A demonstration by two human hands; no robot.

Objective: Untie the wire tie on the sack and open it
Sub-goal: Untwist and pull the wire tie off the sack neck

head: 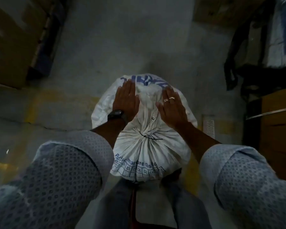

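Note:
A white sack (144,151) with blue print stands on the floor between my knees. Its neck is bunched together and bound by a thin dark wire tie (149,137), whose ends stick out to the right. A small metal eyelet (153,118) shows on the gathered flap above the tie. My left hand (126,98), with a dark watch at the wrist, lies flat on the left side of the flap. My right hand (172,105), wearing rings, lies flat on the right side. Both hands have straight fingers and hold nothing.
The floor (122,38) is grey concrete with yellow painted lines (31,111). Cardboard boxes (15,43) stand at the far left. At the right are dark cloth (234,66), stacked goods and a wooden cabinet (279,123). A small floor vent (210,128) lies beside the sack.

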